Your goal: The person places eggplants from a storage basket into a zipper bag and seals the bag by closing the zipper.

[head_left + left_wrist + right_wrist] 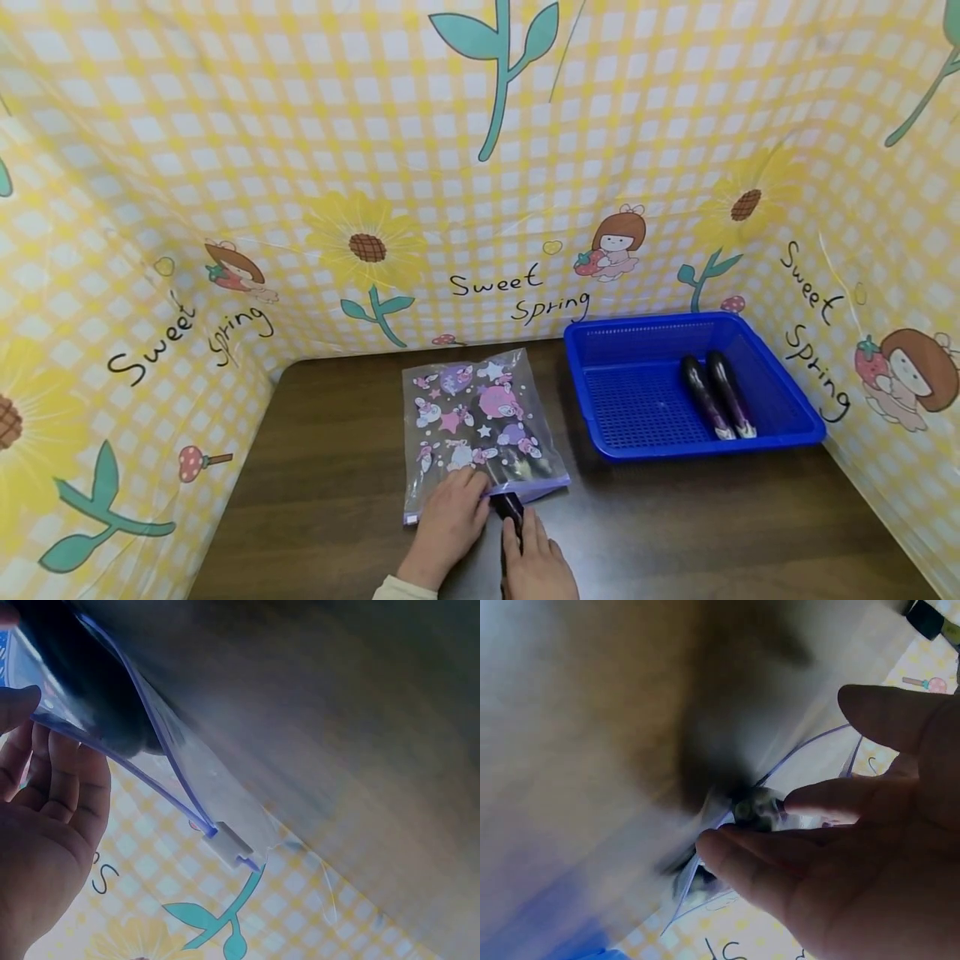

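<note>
My left hand [453, 517] pinches the mouth of a clear slider zip bag [468, 417] with pink and purple prints. In the left wrist view the thumb [21, 705] lies over its purple rim and the fingers are below. A dark eggplant [508, 506] reaches through the opening, partly inside. My right hand [538, 554] touches its outer end with extended fingers; in the right wrist view the thumb [889, 716] stands apart from the eggplant's pale-capped end [757, 810]. Another capped end [699, 887] shows behind the plastic. The white slider [229, 846] sits at one corner.
Right of the bag stands a blue plastic basket [592, 425] with two eggplants [716, 396] against its right side. The brown table [315, 475] is bordered by a yellow checked cloth [360, 167] at the back and both sides.
</note>
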`<action>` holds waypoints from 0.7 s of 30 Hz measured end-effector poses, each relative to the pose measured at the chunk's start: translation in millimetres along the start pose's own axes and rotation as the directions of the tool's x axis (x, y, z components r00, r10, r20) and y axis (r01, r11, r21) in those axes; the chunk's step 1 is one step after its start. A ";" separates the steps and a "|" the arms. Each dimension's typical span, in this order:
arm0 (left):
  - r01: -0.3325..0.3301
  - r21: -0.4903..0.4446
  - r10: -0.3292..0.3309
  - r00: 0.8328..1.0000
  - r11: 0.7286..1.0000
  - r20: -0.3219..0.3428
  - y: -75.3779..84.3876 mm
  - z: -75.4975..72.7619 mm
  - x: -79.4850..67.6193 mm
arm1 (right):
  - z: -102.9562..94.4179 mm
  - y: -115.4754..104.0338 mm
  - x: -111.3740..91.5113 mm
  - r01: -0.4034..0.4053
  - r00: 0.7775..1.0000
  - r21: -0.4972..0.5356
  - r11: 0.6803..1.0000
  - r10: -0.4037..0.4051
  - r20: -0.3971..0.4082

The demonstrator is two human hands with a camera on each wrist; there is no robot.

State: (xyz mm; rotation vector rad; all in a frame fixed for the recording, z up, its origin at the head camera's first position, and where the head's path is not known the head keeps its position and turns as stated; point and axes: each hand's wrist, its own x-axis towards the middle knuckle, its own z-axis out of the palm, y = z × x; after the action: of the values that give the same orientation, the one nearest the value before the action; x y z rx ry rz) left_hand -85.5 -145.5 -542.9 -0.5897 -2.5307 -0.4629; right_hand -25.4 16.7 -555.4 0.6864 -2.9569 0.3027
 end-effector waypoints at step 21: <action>0.017 -0.015 -0.016 0.999 1.000 0.032 -1.2 -0.2 0.7 | -6.8 -9.9 26.9 -0.121 0.992 -0.096 0.988 0.118 -0.042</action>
State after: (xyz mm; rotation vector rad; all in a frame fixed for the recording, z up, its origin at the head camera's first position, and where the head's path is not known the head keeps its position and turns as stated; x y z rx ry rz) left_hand -86.5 -146.3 -542.7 -0.5868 -2.5661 -0.4832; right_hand -44.7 -2.0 -543.4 0.4881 -2.9601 0.1745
